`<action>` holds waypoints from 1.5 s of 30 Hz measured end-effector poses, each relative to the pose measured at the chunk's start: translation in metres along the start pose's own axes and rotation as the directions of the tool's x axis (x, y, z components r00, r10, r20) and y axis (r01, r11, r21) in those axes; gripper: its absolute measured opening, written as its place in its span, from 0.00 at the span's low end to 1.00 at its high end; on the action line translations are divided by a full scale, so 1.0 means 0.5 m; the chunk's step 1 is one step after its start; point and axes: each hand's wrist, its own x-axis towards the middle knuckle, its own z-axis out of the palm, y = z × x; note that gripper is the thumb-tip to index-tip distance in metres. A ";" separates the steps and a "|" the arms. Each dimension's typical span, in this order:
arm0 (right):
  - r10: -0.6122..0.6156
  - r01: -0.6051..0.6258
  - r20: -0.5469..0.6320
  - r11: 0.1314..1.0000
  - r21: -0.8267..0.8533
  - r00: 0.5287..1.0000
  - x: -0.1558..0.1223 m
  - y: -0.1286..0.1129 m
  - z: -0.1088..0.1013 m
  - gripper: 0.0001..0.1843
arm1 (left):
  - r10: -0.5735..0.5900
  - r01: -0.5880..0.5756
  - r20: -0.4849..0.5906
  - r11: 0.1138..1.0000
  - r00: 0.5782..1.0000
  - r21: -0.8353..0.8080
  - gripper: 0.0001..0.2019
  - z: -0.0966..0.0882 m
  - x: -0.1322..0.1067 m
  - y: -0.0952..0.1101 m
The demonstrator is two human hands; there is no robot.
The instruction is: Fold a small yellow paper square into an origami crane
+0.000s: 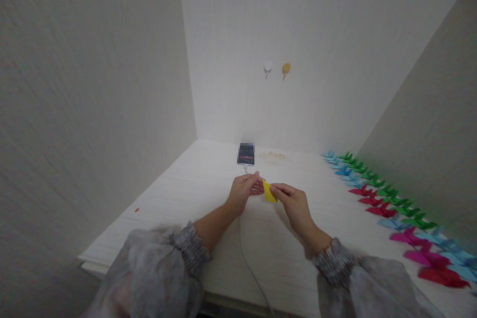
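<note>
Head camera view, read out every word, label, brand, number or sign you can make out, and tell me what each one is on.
No text can be read anywhere in this picture.
Phone: its screen is pixelated; any text there is unreadable.
Yellow paper in the right hand: no writing visible.
Paper birds: no lettering visible.
Wall hooks: too small to tell whether anything is marked.

Pixels are masking a dark rectangular phone (246, 154); a thin grey cable (245, 257) is passing behind the left hand (243, 191). The right hand (293, 202) is covering part of a folded yellow paper (269, 194). Light-blue paper birds (459, 257) are running past the right edge.
</note>
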 end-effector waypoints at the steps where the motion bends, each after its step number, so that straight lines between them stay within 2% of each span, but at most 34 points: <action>1: 0.004 -0.004 -0.006 1.000 -0.001 1.000 0.000 0.001 -0.001 0.12 | -0.009 0.009 -0.003 1.000 1.000 0.009 0.20 0.000 0.000 0.001; 9: 0.007 -0.007 0.011 1.000 0.001 1.000 0.000 -0.002 0.004 0.11 | 0.033 -0.029 -0.048 0.995 0.998 0.097 0.15 -0.002 0.001 -0.008; 15: 0.038 -0.038 0.014 0.999 0.012 0.999 0.000 -0.005 0.015 0.12 | 0.135 -0.118 -0.058 0.966 0.989 0.232 0.13 0.004 -0.007 0.001; 18: 0.050 -0.051 0.029 0.998 0.023 0.998 0.000 -0.006 0.017 0.11 | 0.183 -0.159 -0.038 0.924 0.982 0.349 0.12 0.007 -0.009 0.000; 24: 0.055 -0.057 0.038 0.997 0.060 0.998 0.002 -0.001 0.019 0.10 | 0.278 -0.244 0.024 0.795 0.960 0.555 0.11 -0.001 0.005 -0.030; 27: 0.046 -0.047 0.022 0.999 0.024 0.999 0.004 0.005 0.016 0.10 | 0.258 -0.235 0.039 0.793 0.965 0.562 0.11 -0.004 0.007 -0.034; 32: 0.046 -0.047 0.023 0.999 0.028 0.999 0.004 0.005 0.013 0.10 | 0.130 -0.153 0.085 0.902 0.988 0.403 0.13 -0.002 0.005 -0.028; 35: 0.046 -0.048 0.039 0.998 0.038 0.998 0.002 0.006 0.014 0.09 | 0.080 -0.109 0.095 0.927 0.992 0.358 0.14 -0.006 0.008 -0.031; 38: 0.033 -0.032 0.048 0.999 -0.021 0.998 0.003 0.010 0.016 0.09 | 0.145 -0.164 0.076 0.869 0.986 0.468 0.13 -0.012 0.011 -0.034; 41: 0.020 -0.013 0.064 0.994 -0.107 0.998 0.005 0.013 0.015 0.10 | 0.250 -0.236 0.065 0.753 0.966 0.615 0.13 -0.013 0.009 -0.031; 45: -0.018 0.043 0.116 0.976 -0.212 0.993 0.005 0.011 0.014 0.11 | 0.325 -0.271 0.070 0.629 0.943 0.729 0.11 -0.008 0.003 -0.021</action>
